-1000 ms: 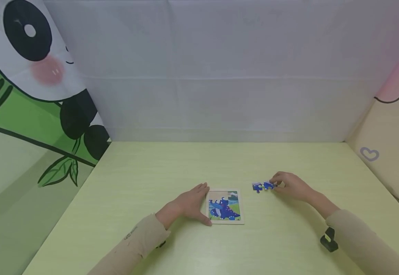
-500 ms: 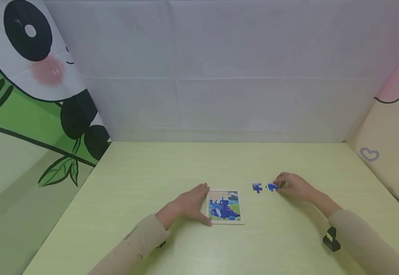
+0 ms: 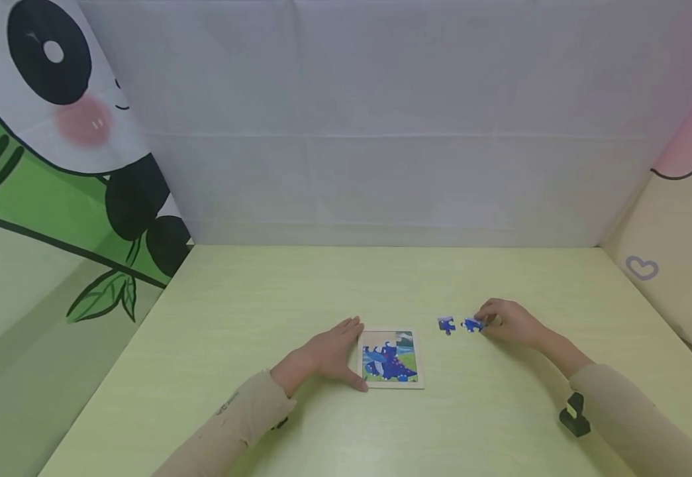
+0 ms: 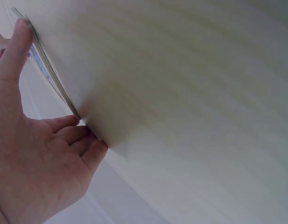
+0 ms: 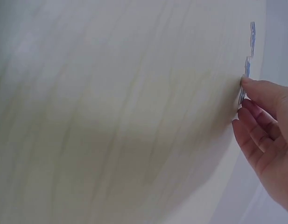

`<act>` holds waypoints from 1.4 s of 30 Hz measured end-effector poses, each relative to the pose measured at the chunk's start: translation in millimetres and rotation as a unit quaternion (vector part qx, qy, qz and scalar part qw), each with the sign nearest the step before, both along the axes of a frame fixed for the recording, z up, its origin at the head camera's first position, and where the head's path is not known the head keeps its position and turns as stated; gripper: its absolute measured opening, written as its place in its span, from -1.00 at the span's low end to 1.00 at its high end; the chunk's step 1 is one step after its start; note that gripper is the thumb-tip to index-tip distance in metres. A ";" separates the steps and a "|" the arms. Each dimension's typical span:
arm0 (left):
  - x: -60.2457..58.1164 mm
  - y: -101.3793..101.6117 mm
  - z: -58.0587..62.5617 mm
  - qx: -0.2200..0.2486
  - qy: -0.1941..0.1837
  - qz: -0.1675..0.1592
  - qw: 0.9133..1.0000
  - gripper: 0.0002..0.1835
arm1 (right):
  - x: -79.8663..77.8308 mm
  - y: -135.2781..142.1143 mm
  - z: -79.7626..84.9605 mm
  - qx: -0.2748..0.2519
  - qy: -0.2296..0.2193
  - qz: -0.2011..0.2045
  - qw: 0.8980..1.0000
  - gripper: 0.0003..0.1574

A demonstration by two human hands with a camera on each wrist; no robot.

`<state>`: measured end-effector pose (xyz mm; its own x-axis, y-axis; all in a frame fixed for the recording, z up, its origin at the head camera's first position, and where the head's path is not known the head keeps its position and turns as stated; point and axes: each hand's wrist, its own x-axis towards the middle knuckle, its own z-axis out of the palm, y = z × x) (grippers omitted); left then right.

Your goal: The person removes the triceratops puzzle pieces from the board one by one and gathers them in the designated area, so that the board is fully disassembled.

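In the head view my left hand (image 3: pixel 332 353) lies against the left side of a framed jigsaw puzzle (image 3: pixel 408 360), fingers at the far corner and thumb at the near one. The tray shows a blue dinosaur, with bare wood across its upper left. The left wrist view shows fingertips touching the frame's edge (image 4: pixel 59 88). To the right, my right hand (image 3: pixel 512 323) pinches a blue puzzle piece (image 3: pixel 472 324) at table level between thumb and fingers. The fingers hide its right part; I cannot tell whether another piece lies under them. A separate blue piece (image 3: pixel 446 324) lies just left.
The pale yellow table (image 3: pixel 298 285) ends at a white cloth backdrop (image 3: pixel 346 132). A panel with a cartoon panda (image 3: pixel 48 53) stands at the left, and a beige panel with a heart (image 3: pixel 642 267) at the right.
My right hand has shifted slightly right with the pinched puzzle piece, opening a gap to the left piece. Between half a second ago and now it stays put. My left hand has not moved.
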<state>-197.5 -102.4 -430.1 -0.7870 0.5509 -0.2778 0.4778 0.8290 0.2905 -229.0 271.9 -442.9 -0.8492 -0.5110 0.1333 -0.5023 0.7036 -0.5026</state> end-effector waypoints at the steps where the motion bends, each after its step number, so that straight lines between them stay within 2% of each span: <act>1: 0.3 0.0 0.6 0.000 -0.001 0.001 1.000 0.26 | 0.1 -0.2 0.2 -0.001 -0.002 -0.001 1.000 -0.75; 12: 1.7 -0.1 4.2 0.007 -0.008 0.000 1.000 0.24 | -1.2 -0.8 -0.5 -0.002 -0.019 -0.005 1.000 -0.73; 21: 1.2 -0.3 2.3 0.004 -0.004 -0.002 1.000 0.25 | -0.8 -6.0 8.3 0.003 -0.039 -0.051 0.998 -0.61; 32: 1.7 -0.5 4.6 0.007 -0.004 -0.005 1.000 0.24 | -5.7 -36.4 16.3 -0.005 -0.012 0.014 1.000 -0.62; 42: 0.9 0.1 2.7 0.003 -0.005 -0.003 1.000 0.25 | -1.5 -80.2 16.3 -0.015 -0.047 0.037 0.998 -0.57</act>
